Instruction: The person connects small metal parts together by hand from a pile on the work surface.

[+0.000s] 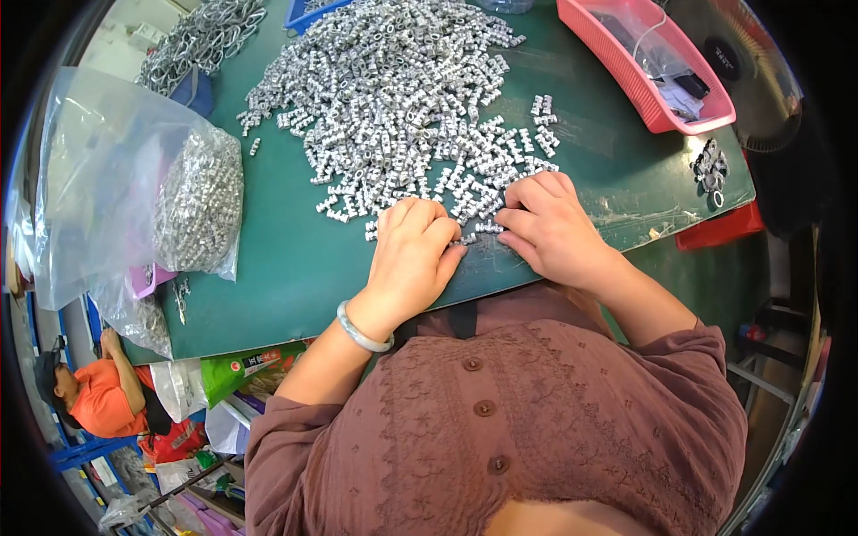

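A large heap of small silver metal fittings (384, 80) spreads over the green table, and its near edge reaches my hands. My left hand (413, 252) is curled at the front of the heap, thumb and forefinger pinched on a small metal fitting (468, 238). To its right, my right hand (556, 223) has bent fingers, with thumb and forefinger closing about another small fitting (488, 228). The fingertips partly cover both pieces. The two hands are a short way apart, near the table's front edge.
A clear plastic bag (201, 201) full of fittings stands at the left. A pink basket (666, 112) with odds and ends sits at the far right, near a small pile of dark rings (710, 168). A person in orange (107, 397) is beyond the table's left side.
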`<state>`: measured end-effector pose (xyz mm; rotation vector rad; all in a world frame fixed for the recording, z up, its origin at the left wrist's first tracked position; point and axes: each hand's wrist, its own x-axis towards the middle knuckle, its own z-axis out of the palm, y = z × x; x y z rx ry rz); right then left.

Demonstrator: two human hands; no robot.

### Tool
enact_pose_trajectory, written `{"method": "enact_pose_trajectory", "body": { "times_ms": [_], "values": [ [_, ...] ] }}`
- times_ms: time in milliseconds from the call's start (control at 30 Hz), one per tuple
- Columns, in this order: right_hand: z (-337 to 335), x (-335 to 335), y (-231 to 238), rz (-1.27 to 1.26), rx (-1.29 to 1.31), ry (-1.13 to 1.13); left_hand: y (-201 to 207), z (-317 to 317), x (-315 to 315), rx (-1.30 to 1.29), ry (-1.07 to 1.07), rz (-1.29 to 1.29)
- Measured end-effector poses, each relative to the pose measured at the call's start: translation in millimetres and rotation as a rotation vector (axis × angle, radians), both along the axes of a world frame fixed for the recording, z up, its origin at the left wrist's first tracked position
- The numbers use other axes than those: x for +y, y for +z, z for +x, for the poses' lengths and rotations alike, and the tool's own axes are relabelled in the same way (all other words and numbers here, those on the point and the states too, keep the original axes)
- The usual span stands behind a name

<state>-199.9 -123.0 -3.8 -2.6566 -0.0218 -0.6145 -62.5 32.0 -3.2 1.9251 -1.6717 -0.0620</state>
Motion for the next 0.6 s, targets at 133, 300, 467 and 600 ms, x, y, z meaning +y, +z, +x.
{"method": "enact_pose_trajectory", "body": {
  "times_ms": [133, 300, 467, 600],
  "values": [
    [1, 2, 0, -0.002, 0.002, -0.011, -1, -2, 2, 0.037, 0.009, -0.017],
    [1, 2, -4, 0.089, -0.02, -0.027, 3, -7, 4, 0.668, 0.182, 0.018],
    [0, 3, -2, 0.165, -0.04, -0.031, 6, -2, 8, 1.563, 0.151, -0.003],
    [1, 4, 1, 0.171, -0.056, -0.042, 1, -1, 8, 1.961, 0.054, 0.06]
  ]
}}
